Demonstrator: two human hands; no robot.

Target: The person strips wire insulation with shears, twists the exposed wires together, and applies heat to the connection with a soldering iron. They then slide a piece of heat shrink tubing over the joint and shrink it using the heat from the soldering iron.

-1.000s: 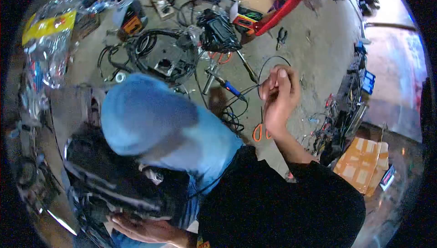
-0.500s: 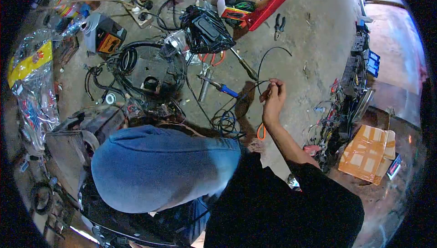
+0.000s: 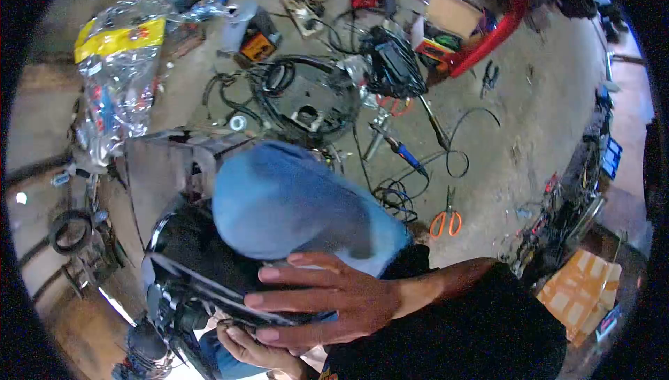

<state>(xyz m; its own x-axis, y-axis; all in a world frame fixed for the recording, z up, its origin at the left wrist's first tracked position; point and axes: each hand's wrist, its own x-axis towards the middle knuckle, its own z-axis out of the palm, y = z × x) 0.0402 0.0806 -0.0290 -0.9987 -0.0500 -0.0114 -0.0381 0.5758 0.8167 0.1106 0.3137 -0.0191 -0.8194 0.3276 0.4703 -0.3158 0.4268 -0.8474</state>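
My right hand [image 3: 341,300] reaches leftward across my lap, fingers spread and holding nothing. It passes over the black, glossy motorcycle bodywork [image 3: 202,279], beside my knee in blue jeans [image 3: 293,199]. Lower down, my left hand [image 3: 251,348] is at the edge of that bodywork with its fingers curled. What it grips there is dark and mostly hidden. On the floor lie a thin black cable [image 3: 458,164] with a loop in it, orange-handled scissors [image 3: 446,224] and a blue-handled soldering iron [image 3: 410,159].
A black round frame with cables [image 3: 352,115], a wrapped black part [image 3: 394,63] and pliers [image 3: 490,78] lie ahead. A red curved panel [image 3: 481,45] arches around an open box [image 3: 453,14]. Plastic packaging [image 3: 122,77] is at left, taped cardboard [image 3: 580,289] at right.
My right hand has let go of the black cable and swung down and left over my lap, with its fingers spread. The view has turned left, and my left hand now shows.
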